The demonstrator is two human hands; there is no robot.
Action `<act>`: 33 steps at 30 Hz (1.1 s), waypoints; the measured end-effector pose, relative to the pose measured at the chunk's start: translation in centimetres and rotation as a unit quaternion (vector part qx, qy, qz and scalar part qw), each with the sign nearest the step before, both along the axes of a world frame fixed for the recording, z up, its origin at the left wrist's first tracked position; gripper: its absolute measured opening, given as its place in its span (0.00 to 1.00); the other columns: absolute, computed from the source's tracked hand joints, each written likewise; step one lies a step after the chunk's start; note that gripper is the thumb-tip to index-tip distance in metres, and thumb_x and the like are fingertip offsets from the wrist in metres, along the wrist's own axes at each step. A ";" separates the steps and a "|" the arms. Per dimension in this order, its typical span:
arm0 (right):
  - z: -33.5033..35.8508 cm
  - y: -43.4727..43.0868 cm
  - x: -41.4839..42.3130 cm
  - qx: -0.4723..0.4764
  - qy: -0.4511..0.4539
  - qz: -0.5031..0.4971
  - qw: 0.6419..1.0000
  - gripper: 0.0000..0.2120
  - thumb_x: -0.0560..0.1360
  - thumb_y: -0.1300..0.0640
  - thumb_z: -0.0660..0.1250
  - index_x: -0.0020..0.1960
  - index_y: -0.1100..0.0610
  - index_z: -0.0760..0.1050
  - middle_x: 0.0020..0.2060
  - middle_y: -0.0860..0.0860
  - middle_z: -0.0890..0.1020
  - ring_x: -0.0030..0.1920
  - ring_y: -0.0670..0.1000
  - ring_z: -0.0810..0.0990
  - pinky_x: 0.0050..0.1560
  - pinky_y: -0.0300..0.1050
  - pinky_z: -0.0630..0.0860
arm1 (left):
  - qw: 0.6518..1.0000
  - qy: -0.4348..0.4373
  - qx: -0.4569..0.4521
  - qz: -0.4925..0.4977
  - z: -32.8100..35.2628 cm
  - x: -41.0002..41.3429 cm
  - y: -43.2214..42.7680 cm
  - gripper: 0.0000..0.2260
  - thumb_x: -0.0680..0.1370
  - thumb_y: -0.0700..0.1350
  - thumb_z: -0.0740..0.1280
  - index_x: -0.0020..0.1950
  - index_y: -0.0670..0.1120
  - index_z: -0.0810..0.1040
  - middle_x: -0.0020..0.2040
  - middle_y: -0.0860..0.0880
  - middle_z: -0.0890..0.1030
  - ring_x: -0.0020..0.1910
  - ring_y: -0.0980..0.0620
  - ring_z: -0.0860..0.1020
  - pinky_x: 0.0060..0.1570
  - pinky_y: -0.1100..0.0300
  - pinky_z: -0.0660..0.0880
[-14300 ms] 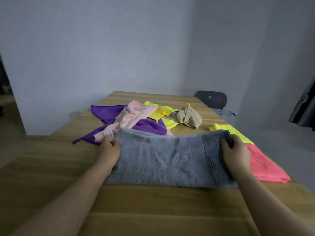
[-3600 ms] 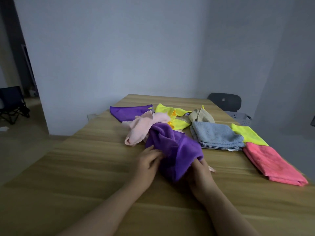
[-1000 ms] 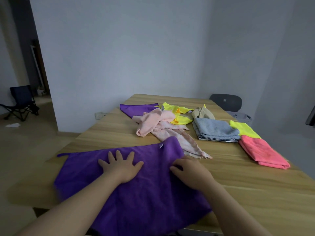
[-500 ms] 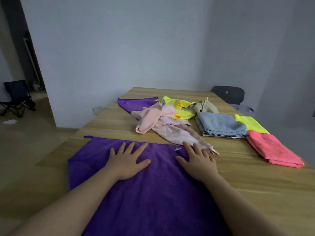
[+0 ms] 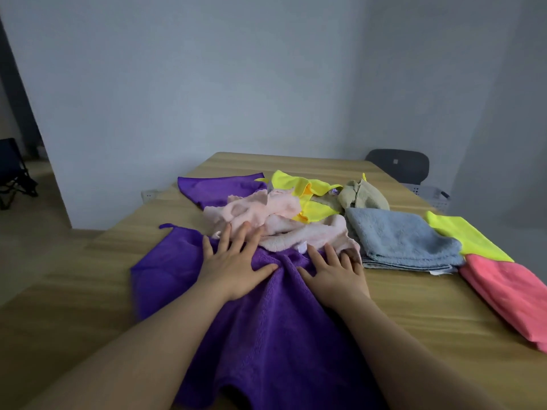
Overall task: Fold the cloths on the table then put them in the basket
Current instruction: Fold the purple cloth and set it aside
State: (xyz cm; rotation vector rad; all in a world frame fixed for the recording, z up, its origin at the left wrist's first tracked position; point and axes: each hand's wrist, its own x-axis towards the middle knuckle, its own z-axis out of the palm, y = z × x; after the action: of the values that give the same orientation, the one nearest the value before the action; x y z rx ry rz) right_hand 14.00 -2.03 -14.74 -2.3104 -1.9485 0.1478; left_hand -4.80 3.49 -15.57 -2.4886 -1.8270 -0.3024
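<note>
A large purple cloth [image 5: 260, 327] lies spread on the wooden table [image 5: 420, 309] in front of me, bunched into a ridge between my hands. My left hand [image 5: 233, 261] presses flat on its far edge, fingers spread and reaching onto the pink cloths [image 5: 275, 223]. My right hand [image 5: 334, 269] also rests flat on the purple cloth, fingers straight, tips against the pink cloth's edge. Folded cloths lie to the right: a blue-grey towel [image 5: 399, 238], a yellow cloth [image 5: 464, 235] and a coral cloth [image 5: 509, 294].
Farther back lie a second purple cloth [image 5: 219, 187], a crumpled yellow cloth [image 5: 307, 193] and a beige cloth [image 5: 361, 195]. A grey basket [image 5: 429, 196] and a dark chair [image 5: 398, 165] stand beyond the table's right side. Walls close in behind and right.
Both hands have slid forward across the purple cloth, pushing its far edge up against the pink cloths. The cloth now wrinkles between the hands.
</note>
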 end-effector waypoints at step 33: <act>0.8 -6.8 0.1 0.136 -0.029 0.000 0.990 0.16 0.79 0.46 0.53 0.53 0.54 0.75 0.55 0.50 0.79 0.55 0.55 0.77 0.45 0.44 0.69 | 0.994 0.019 -0.105 -0.002 0.3 -4.2 -5.8 0.32 0.74 0.71 0.45 0.75 0.63 0.41 0.78 0.55 0.43 0.76 0.53 0.42 0.71 0.41 0.42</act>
State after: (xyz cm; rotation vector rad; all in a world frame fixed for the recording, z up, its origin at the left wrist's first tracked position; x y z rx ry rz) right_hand 14.13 -8.88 -13.99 -2.1595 -1.8617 -0.1774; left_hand -8.96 -2.35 -15.28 -2.6110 -1.9311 -0.0646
